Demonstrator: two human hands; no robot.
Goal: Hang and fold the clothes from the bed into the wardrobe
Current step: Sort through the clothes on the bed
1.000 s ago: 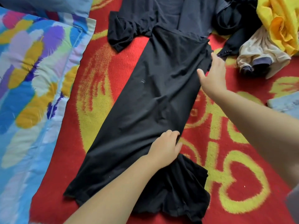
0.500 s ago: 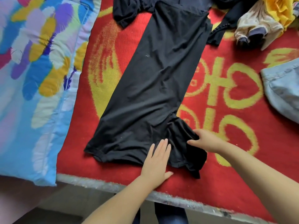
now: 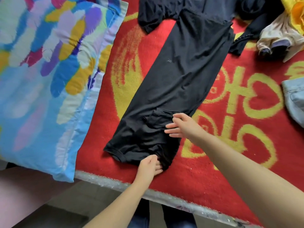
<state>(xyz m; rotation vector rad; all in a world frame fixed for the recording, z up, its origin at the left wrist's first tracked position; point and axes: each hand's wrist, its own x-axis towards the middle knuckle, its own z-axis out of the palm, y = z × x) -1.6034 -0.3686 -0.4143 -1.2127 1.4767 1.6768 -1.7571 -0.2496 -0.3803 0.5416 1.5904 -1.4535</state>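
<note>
- Black dress (image 3: 185, 83) lies long across the red blanket (image 3: 213, 162), centre of frame, hem at lower centre
- Thin, limp, light jersey by the look; likely slides and creases; best taken at the hem corners
- Left hand (image 3: 148, 167) curled, pinching the hem edge
- Right hand (image 3: 182, 125) spread, fingers straight, touching the folded-in flap

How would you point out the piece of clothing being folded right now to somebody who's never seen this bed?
On the red-and-yellow blanket, beside the colourful pillow, lies a long black garment. Unlike the heaped clothes, it is spread flat.
</note>
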